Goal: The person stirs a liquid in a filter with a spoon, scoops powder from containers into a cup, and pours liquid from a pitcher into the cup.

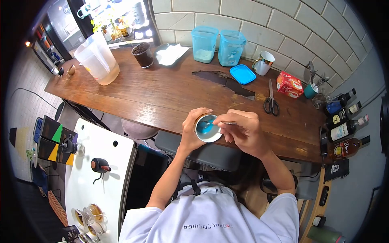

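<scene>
A white mug with blue liquid inside is held over the table's front edge, its mouth facing up toward me. My left hand is wrapped around the mug's left side. In my right hand, fingers pinch the handle of a metal spoon. The spoon's bowl end dips into the blue liquid, and the right fingers sit right at the mug's rim.
On the wooden table stand a plastic pitcher, a cup of dark grounds, two blue containers, a blue lid, a patterned mug, scissors, a red box, and several bottles at the right.
</scene>
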The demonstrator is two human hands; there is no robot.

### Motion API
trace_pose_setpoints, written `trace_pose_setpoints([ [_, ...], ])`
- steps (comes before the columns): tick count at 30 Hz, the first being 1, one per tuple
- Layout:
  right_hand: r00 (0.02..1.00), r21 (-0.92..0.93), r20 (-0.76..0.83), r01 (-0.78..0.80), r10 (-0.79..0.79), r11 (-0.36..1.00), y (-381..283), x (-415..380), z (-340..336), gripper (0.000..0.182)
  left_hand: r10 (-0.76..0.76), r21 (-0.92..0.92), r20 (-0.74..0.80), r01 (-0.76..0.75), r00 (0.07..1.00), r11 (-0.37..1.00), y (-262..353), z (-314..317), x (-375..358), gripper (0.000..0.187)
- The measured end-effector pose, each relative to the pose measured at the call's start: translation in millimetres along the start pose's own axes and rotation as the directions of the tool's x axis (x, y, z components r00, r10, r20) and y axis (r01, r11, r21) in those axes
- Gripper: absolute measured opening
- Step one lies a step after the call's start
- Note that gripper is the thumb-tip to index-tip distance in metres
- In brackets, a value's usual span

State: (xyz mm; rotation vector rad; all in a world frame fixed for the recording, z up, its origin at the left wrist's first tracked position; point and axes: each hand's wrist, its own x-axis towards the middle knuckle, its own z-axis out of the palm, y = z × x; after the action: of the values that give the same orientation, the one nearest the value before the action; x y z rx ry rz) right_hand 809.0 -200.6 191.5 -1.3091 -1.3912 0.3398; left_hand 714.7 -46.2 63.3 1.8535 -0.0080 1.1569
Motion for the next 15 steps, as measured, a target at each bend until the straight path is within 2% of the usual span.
trace_pose_setpoints([
  [3,1.000,-0.070,0.017,0.010,-0.009,0.997,-10.9,-2.9,-1.9,0.009,-0.005,-0.014,-0.004,0.005,1.000,1.000,1.8,-0.9,0.9,0.072],
  [8,0.992,-0.183,0.057,0.125,-0.117,0.975,-9.0,-7.0,3.6,0.010,0.013,-0.039,0.008,-0.013,1.000,0.999,2.0,-1.4,2.0,0.072],
  [15,0.993,-0.172,0.039,0.113,-0.108,0.979,-5.5,-8.2,4.0,0.012,0.002,-0.022,0.002,-0.002,1.000,1.000,1.0,-1.6,0.4,0.073],
])
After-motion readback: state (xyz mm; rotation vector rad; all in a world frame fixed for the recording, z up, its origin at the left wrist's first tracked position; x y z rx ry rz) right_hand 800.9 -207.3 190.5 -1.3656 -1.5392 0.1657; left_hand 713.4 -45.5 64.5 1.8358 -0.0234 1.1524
